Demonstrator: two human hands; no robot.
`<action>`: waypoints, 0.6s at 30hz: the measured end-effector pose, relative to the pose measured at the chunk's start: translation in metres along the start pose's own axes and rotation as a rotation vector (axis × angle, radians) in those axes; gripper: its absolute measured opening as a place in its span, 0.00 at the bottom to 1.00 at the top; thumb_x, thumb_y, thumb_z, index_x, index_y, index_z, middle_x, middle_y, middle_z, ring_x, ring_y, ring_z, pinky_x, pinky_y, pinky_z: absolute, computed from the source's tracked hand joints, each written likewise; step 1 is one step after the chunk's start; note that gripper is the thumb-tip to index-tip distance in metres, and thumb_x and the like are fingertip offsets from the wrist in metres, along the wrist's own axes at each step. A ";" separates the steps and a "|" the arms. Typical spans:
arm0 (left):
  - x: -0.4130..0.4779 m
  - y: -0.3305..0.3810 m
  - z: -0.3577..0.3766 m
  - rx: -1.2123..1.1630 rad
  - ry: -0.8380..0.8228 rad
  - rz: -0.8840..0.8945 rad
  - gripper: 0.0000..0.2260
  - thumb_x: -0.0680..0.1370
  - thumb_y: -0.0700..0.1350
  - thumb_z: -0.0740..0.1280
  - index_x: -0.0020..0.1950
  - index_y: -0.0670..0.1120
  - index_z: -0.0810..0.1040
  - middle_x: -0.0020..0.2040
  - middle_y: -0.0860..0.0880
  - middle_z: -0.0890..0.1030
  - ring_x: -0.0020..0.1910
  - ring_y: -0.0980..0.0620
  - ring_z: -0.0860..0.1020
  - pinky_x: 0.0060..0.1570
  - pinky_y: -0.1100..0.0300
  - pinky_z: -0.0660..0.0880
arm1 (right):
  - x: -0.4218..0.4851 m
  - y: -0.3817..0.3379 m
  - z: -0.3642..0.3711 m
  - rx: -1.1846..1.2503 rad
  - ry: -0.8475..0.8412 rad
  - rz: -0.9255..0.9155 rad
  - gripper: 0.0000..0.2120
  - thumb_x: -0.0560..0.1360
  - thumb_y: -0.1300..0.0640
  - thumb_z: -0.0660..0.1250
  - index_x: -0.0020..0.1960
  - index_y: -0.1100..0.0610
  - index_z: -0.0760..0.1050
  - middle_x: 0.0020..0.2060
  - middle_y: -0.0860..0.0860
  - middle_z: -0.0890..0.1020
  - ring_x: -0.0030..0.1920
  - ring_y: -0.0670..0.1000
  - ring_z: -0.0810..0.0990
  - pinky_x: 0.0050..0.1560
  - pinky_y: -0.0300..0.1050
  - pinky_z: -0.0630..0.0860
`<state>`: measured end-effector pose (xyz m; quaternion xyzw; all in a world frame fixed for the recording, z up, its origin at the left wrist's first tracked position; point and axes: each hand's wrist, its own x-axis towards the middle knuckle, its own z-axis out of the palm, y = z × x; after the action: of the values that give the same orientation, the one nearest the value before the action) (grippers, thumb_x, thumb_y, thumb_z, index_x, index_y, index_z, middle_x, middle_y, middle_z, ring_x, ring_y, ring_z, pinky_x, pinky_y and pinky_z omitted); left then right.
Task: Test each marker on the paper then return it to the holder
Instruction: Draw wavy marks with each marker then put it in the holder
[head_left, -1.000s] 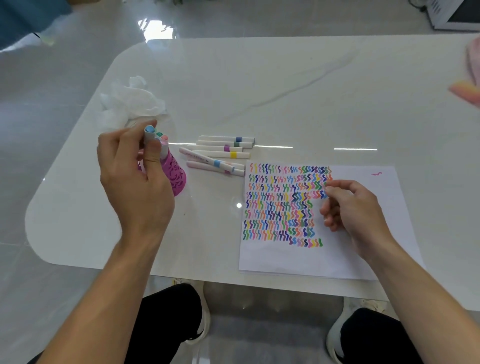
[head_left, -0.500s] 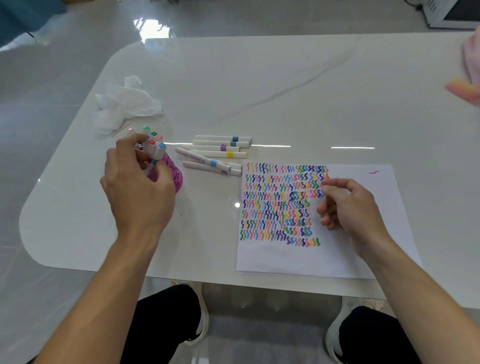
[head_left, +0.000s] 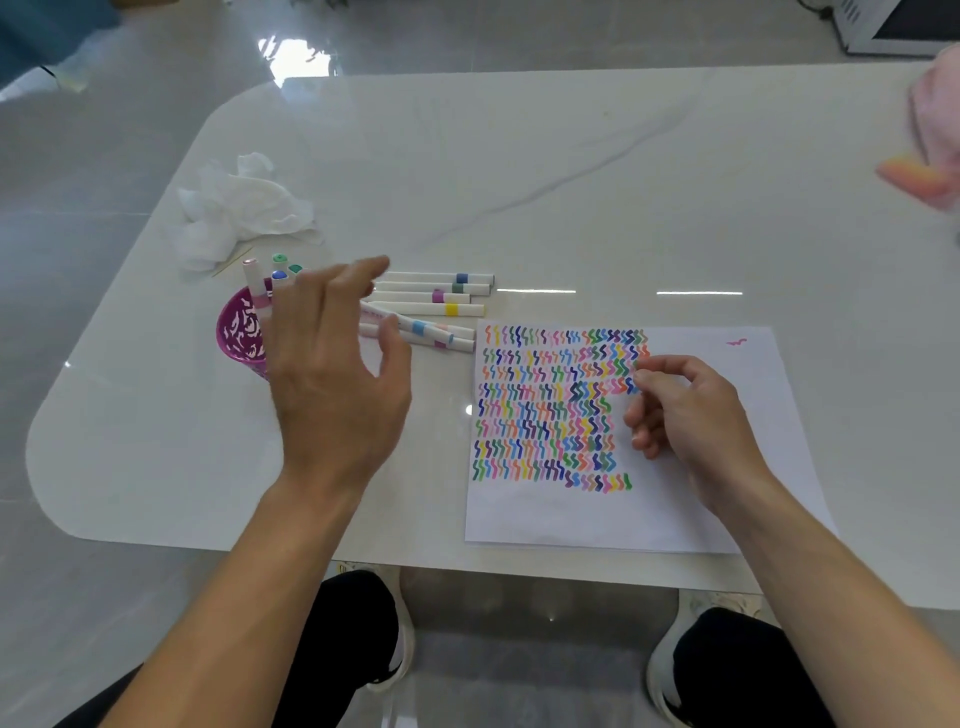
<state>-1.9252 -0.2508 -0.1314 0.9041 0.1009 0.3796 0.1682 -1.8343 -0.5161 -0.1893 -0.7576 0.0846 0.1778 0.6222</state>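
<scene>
A magenta cut-out holder (head_left: 236, 332) stands left of centre with several capped markers (head_left: 255, 286) upright in it. My left hand (head_left: 337, 364) hovers just right of the holder, fingers spread and empty, reaching over the loose markers. Several white markers (head_left: 441, 296) with coloured bands lie in a row on the table beyond it. The white paper (head_left: 701, 467) is covered with rows of coloured squiggles. My right hand (head_left: 685, 410) rests on the paper with fingers loosely curled, holding nothing I can see.
A crumpled white tissue (head_left: 234, 213) lies behind the holder. A pink and orange object (head_left: 924, 171) sits at the table's far right edge. The white table (head_left: 519, 171) has rounded corners; my knees and shoes show below its near edge.
My left hand put the blue-capped marker into the holder, let go of it and moved right toward the loose markers with its fingers opened. My right hand stayed on the paper.
</scene>
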 end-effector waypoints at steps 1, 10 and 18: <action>-0.002 0.003 0.003 0.000 -0.002 0.030 0.16 0.77 0.36 0.69 0.65 0.40 0.77 0.57 0.42 0.79 0.57 0.44 0.75 0.60 0.50 0.72 | 0.000 0.000 0.000 0.002 -0.004 0.000 0.05 0.83 0.59 0.64 0.57 0.54 0.76 0.29 0.52 0.83 0.24 0.50 0.76 0.24 0.42 0.73; -0.014 0.006 0.034 0.008 -0.438 -0.047 0.16 0.79 0.37 0.68 0.67 0.45 0.78 0.63 0.48 0.79 0.62 0.47 0.76 0.58 0.49 0.78 | -0.003 -0.001 -0.004 0.036 -0.031 -0.002 0.05 0.83 0.58 0.64 0.58 0.55 0.76 0.30 0.52 0.83 0.25 0.49 0.77 0.25 0.41 0.74; -0.018 0.002 0.052 0.125 -0.540 -0.087 0.28 0.74 0.27 0.66 0.72 0.44 0.75 0.71 0.46 0.75 0.70 0.43 0.72 0.64 0.44 0.74 | -0.004 -0.001 -0.010 0.054 -0.043 -0.037 0.08 0.81 0.62 0.63 0.58 0.54 0.77 0.31 0.53 0.84 0.27 0.51 0.78 0.26 0.41 0.74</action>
<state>-1.9001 -0.2698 -0.1765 0.9760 0.1142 0.1105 0.1487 -1.8362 -0.5261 -0.1854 -0.7382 0.0621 0.1803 0.6471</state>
